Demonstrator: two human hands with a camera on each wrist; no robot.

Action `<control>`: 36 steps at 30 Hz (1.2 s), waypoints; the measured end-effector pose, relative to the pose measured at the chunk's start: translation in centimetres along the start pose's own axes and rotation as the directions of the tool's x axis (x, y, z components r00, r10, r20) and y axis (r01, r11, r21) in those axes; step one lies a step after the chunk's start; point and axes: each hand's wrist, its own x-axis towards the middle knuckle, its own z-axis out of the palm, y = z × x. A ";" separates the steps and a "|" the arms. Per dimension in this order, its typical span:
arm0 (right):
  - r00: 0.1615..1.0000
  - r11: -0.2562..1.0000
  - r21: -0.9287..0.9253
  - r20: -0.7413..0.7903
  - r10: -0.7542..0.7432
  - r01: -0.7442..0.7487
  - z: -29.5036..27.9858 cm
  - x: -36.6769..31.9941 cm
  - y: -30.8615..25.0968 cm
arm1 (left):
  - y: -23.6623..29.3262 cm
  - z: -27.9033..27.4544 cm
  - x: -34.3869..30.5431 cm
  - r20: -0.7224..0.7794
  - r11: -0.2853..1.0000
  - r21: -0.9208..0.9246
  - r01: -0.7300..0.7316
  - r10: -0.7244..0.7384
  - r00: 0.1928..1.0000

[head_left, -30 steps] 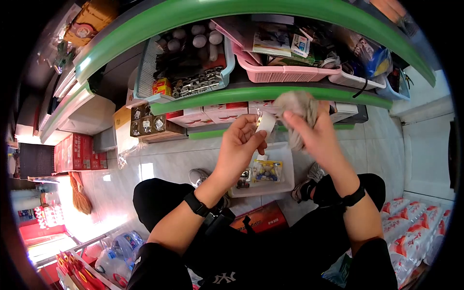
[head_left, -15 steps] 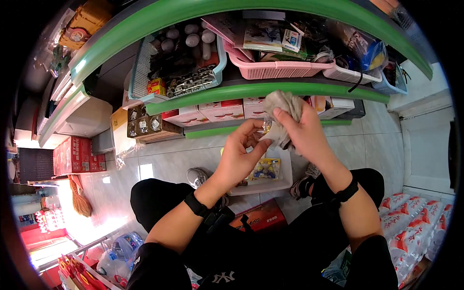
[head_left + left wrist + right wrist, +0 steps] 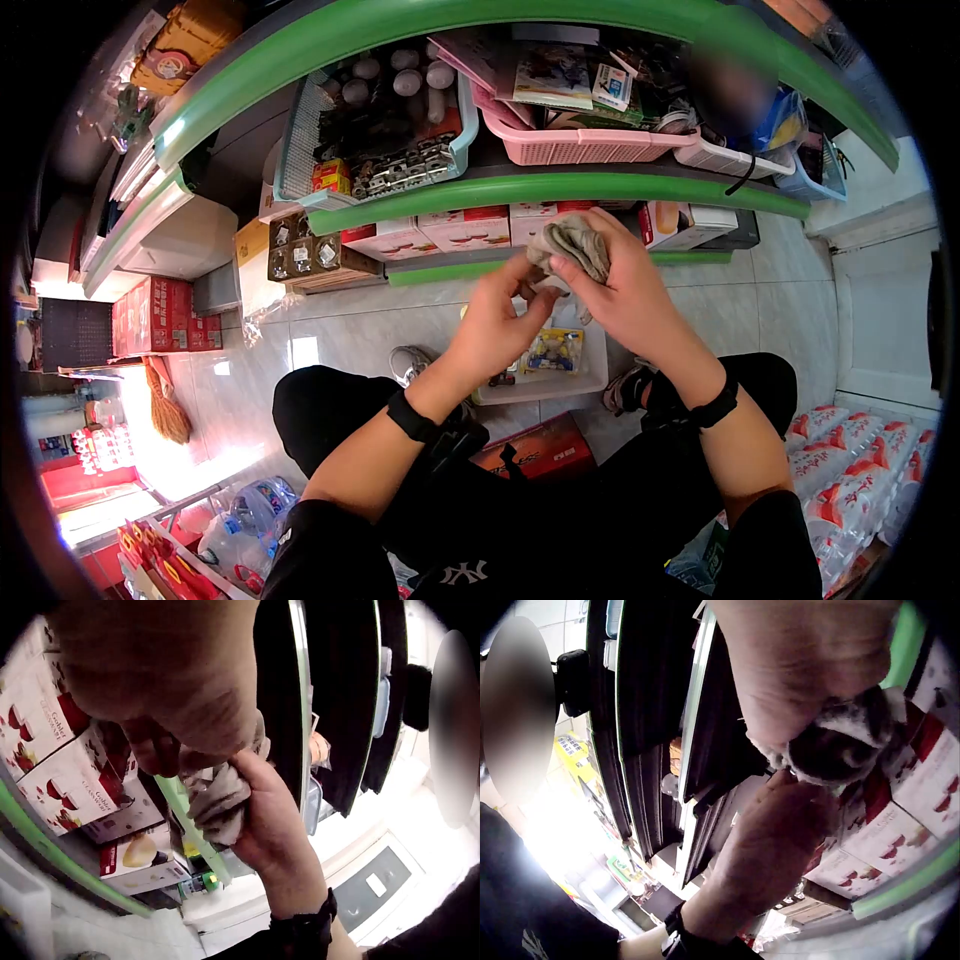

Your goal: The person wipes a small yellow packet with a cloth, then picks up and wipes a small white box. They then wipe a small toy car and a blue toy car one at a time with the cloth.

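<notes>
In the head view my right hand (image 3: 632,285) grips a bunched grey cloth (image 3: 572,248), thumb over its near side. The cloth lies against the fingertips of my left hand (image 3: 497,318), which are curled in a pinch. The small clear packet with a white label between them is now mostly covered by the cloth. The right wrist view shows the folded cloth (image 3: 840,746) pressed close to the left fingers. Below the hands a white plastic bin (image 3: 600,375) stands on the floor, with a yellow packet of small items (image 3: 553,350) inside.
Ahead, a green-edged shelf (image 3: 600,192) carries a blue basket (image 3: 468,125) and a pink basket (image 3: 590,148). Goblet boxes (image 3: 455,232) sit beneath it. A red box (image 3: 540,450) lies between the legs. Wrapped bottle packs (image 3: 850,480) stand at the right, a broom (image 3: 165,405) at the left.
The cloth in my right hand has come left and down onto the small packet at my left fingertips, covering its white label. My left hand has stayed nearly in place.
</notes>
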 end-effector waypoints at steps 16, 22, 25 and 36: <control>0.981 0.978 0.119 0.121 0.154 -0.169 -2.6 0.4 -0.4 | -0.3 -1.5 0.9 0.144 0.971 -0.080 0.225 -0.212 0.967; 0.997 0.993 -0.099 0.027 0.070 -0.067 -1.1 0.2 1.4 | 0.5 -0.8 0.9 0.047 0.967 -0.081 0.240 -0.237 0.970; 0.994 0.994 -0.041 -0.048 0.100 -0.102 -1.2 0.5 1.4 | 1.4 -0.2 0.9 -0.045 0.970 -0.144 0.195 -0.203 0.978; 0.992 0.997 0.021 -0.106 0.072 -0.071 -0.5 0.8 1.3 | 0.6 -1.4 1.2 -0.152 0.952 -0.243 0.185 -0.226 0.962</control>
